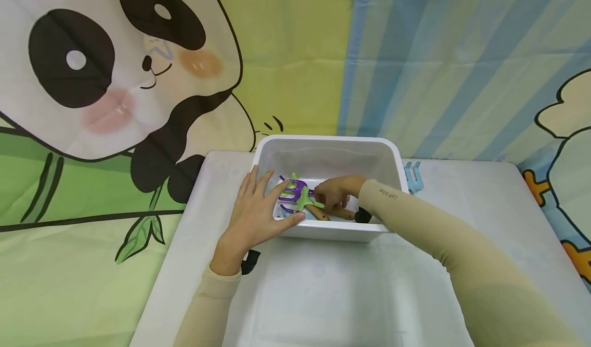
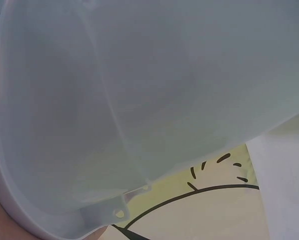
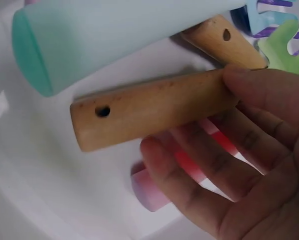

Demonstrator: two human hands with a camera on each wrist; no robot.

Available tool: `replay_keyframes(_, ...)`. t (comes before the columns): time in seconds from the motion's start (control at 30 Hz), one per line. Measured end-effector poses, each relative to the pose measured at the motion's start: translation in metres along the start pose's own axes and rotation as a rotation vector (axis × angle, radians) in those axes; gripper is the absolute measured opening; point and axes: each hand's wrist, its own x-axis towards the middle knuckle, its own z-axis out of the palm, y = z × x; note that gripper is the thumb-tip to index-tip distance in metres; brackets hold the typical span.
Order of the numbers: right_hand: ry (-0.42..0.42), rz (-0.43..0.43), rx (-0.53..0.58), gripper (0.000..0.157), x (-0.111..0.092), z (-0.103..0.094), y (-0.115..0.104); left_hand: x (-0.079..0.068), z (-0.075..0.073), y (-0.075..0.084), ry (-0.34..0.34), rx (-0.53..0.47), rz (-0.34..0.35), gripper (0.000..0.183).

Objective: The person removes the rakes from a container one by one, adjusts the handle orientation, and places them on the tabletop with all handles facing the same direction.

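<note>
Tabletop (image 1: 318, 295): right fingers (image 3: 182, 187) pinch wooden handle (image 3: 149, 112).

Runs honey-brn w/ dk specks on wooden handle (image 3: 154, 112). Fades pale blue to teal on tube handle (image 3: 104, 35), pink to red on smaller handle (image 3: 150, 191). Shows purple on rake head (image 1: 299, 188), lt grn on claw piece (image 1: 304, 199), lt blue on fork (image 1: 414, 181). Reads plain wht on bin (image 1: 332, 232) & table (image 1: 323, 290), beige w/ blk lettering on R sleeve (image 1: 425, 229). Goes blk/wht on panda (image 1: 129, 70), diag. blue stripes on backdrop (image 1: 401, 80).
</note>
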Motion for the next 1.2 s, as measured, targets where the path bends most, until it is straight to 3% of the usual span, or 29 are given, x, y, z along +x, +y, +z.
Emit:
replay_keyframes(0.7,-0.125,0.000,0.181,0.035,-0.011,-0.020,0.000,0.000,0.000,-0.001,0.013,-0.007,0.009,0.091)
replay_keyframes(1.2,-0.084,-0.034,0.251,0.032,-0.048,-0.044,-0.009,0.000,0.000,-0.002,0.008,-0.026,0.007,0.091)
